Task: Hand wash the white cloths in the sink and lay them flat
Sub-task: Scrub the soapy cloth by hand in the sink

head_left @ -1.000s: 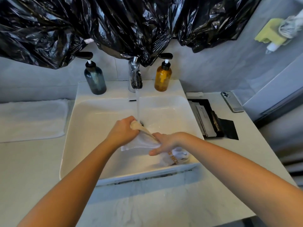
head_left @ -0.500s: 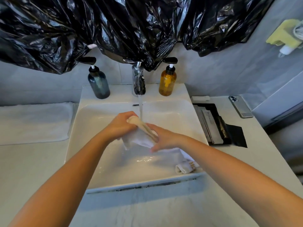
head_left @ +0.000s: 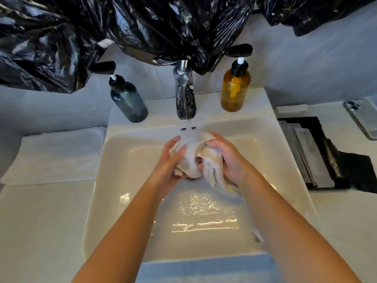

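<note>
A wet white cloth [head_left: 195,158] is bunched between both hands over the white sink [head_left: 126,160], right under the running water from the chrome tap [head_left: 185,92]. My left hand [head_left: 169,160] cups and grips the cloth's left side. My right hand [head_left: 226,158] grips its right side, fingers curled over the top, and a tail of cloth hangs down below that hand toward the basin. A small white bit of a second cloth [head_left: 257,235] peeks out beside my right forearm near the sink's front right.
A dark blue pump bottle [head_left: 128,103] and an amber pump bottle [head_left: 235,88] flank the tap. A folded white towel [head_left: 57,156] lies on the counter at left. A black tray [head_left: 318,156] and a phone [head_left: 365,119] sit at right. Black plastic sheeting [head_left: 142,27] hangs above.
Both hands have come together and gathered the stretched cloth into a bunch, lifting it up under the water stream. The view has moved closer to the sink.
</note>
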Demonstrator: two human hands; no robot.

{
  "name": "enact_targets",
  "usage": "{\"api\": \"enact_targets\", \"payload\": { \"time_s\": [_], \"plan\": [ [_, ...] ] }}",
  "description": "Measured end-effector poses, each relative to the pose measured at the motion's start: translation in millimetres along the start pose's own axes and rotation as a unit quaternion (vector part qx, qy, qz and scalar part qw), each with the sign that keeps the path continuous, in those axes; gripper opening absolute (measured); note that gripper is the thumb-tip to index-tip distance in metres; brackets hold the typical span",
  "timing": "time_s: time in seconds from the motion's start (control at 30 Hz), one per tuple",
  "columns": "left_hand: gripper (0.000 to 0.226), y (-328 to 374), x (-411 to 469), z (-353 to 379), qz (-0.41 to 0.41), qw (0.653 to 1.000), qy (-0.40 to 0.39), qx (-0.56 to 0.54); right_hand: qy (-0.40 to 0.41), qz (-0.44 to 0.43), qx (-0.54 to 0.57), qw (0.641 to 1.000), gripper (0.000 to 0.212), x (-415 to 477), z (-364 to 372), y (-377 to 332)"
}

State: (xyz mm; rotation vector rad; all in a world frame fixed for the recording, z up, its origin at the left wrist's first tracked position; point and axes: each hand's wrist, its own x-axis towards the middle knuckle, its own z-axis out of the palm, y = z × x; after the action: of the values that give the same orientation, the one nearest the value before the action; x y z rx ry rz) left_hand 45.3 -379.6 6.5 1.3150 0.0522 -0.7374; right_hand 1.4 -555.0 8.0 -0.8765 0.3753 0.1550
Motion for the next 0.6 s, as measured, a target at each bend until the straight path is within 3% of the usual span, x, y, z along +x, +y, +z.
{"api": "enact_targets", "payload": {
  "time_s": [0.13, 0.23, 0.3, 0.43, 0.53, 0.6],
  "plan": [
    [0.025, -5.6, 0.5, 9.4, 0.082, 0.99, 0.107, -0.026, 0.075, 0.024, 0.015, 0.997, 0.014, 14.1, 2.6, 4.5],
    [0.009, -9.1, -2.7, 33.8, 0.132, 0.969, 0.188, 0.088, 0.102, 0.112, 0.054, 0.987, 0.045, 25.3, 13.4, 23.3],
    [0.023, -12.3, -1.9, 56.1, 0.154, 0.943, 0.238, 0.175, 0.123, 0.095, 0.054, 0.986, 0.06, 29.7, 19.2, 35.0],
    [0.037, -5.4, 36.6, 50.8, 0.171, 0.875, 0.297, 0.341, 0.121, 0.04, 0.037, 0.991, 0.028, 28.5, 27.8, 45.6],
    [0.03, 0.7, 50.8, 29.4, 0.153, 0.905, 0.267, 0.293, 0.162, 0.023, -0.008, 0.987, 0.023, 32.1, 26.7, 49.3],
    [0.031, -3.1, 30.2, 42.9, 0.177, 0.914, 0.23, 0.284, 0.146, 0.042, 0.045, 0.987, 0.031, 29.2, 22.0, 47.8]
  ]
}}
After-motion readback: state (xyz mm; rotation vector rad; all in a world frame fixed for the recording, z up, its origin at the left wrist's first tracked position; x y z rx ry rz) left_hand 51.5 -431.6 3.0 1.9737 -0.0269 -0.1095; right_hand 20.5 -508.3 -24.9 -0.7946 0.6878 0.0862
